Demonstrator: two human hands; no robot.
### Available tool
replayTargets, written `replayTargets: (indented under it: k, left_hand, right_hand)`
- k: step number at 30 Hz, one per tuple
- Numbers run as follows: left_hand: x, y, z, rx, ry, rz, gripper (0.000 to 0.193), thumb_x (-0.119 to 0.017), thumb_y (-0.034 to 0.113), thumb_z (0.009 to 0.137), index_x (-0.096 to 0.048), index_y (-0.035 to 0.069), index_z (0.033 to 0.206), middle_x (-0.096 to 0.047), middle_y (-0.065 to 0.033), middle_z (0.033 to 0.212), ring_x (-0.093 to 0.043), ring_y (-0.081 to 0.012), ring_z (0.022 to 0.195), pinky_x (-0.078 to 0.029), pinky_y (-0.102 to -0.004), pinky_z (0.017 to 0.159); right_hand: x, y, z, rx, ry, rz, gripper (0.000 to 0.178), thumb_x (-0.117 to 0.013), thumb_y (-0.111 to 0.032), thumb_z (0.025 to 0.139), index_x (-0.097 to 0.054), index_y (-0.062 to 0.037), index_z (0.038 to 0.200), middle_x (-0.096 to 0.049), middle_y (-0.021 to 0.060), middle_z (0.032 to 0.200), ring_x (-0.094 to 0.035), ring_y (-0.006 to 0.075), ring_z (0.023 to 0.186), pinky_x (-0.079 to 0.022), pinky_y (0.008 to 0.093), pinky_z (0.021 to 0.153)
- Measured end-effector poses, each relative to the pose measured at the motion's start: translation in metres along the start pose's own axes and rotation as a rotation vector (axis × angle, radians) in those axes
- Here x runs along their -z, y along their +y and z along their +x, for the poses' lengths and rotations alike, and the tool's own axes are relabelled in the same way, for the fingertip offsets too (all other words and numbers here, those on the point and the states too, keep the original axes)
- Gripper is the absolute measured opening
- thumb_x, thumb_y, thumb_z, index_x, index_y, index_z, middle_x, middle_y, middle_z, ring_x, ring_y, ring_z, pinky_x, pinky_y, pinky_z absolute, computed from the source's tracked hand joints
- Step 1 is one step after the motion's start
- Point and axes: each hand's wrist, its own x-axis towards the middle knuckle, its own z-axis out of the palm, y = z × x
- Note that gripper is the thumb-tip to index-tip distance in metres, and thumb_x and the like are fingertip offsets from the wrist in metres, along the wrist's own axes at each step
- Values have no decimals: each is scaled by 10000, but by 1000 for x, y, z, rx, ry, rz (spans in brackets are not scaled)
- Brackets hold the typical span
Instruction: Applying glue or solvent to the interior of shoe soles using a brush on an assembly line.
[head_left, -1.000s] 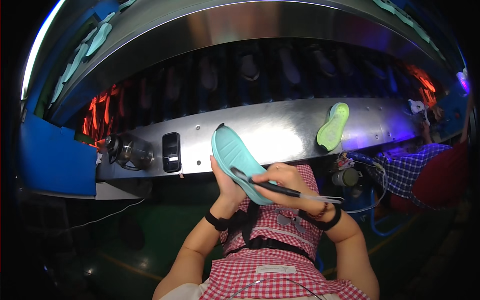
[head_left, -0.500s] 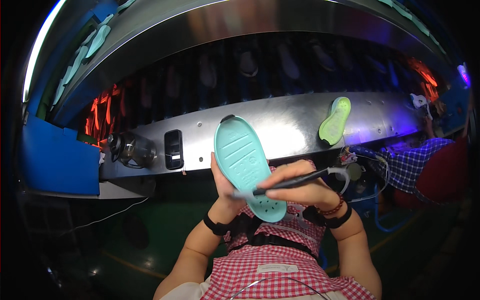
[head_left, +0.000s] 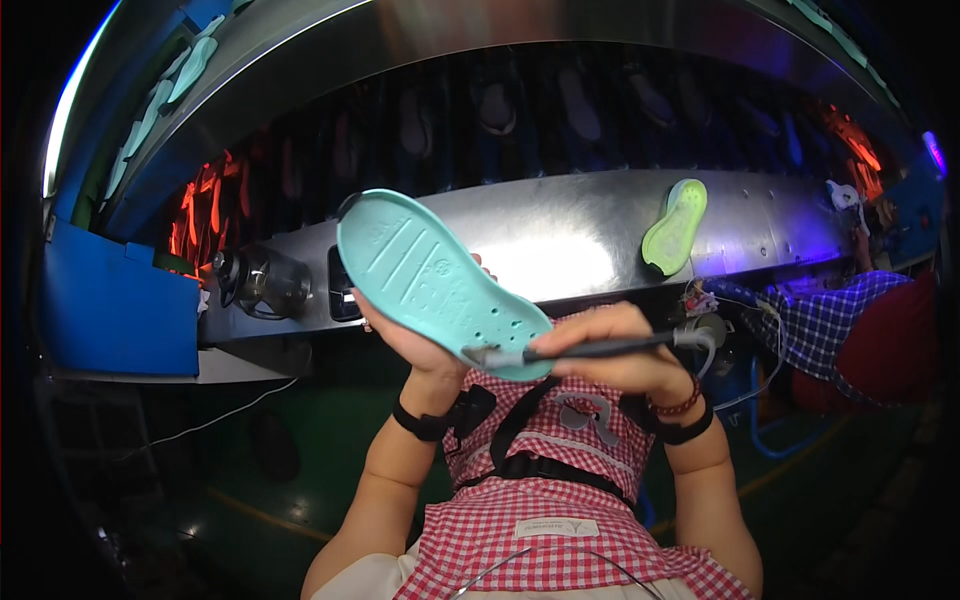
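The head-worn fisheye looks steeply down, close to the metal bench (head_left: 580, 245), facing forward across its near edge; the far right corner seems lost in dimness.

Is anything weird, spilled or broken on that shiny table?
Nothing looks spilled or broken there. The yellow-green sole is a little odd: it lies slanted on the metal table, and its colour differs from the teal sole in the left hand.

Black band (head_left: 421, 424) behind my left hand (head_left: 424, 354); another behind my right hand (head_left: 634, 376), plus dark-red bracelet (head_left: 683, 403); red-and-white checked garment (head_left: 480, 530) below.
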Motion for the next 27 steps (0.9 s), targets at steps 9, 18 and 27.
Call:
replayTargets:
  k: [9,18,27]
  left_hand:
    - [-15,10,4,-60,135,53,895,-129,759,750,-448,48,1191,-571,-197,964,-583,-322,783,-492,-438,684]
    - [-22,12,-3,71,55,-19,808,-198,665,820,-378,19,1270,-510,-235,1123,-553,-360,938,-454,-458,814]
    - [18,-6,-23,404,-260,50,600,-361,434,879,-327,8,1301,-475,-200,1210,-533,-294,1044,-448,-407,882]
  right_hand:
    - [2,6,-11,-120,89,106,231,-657,27,720,-638,8,950,-647,125,945,-624,159,854,-502,246,764]
    - [0,28,-22,-122,136,569,204,-600,31,769,-589,49,971,-619,178,974,-602,209,918,-492,282,805]
    - [-13,-5,-23,-69,22,159,225,-662,32,713,-636,6,935,-649,143,917,-629,193,865,-504,257,768]
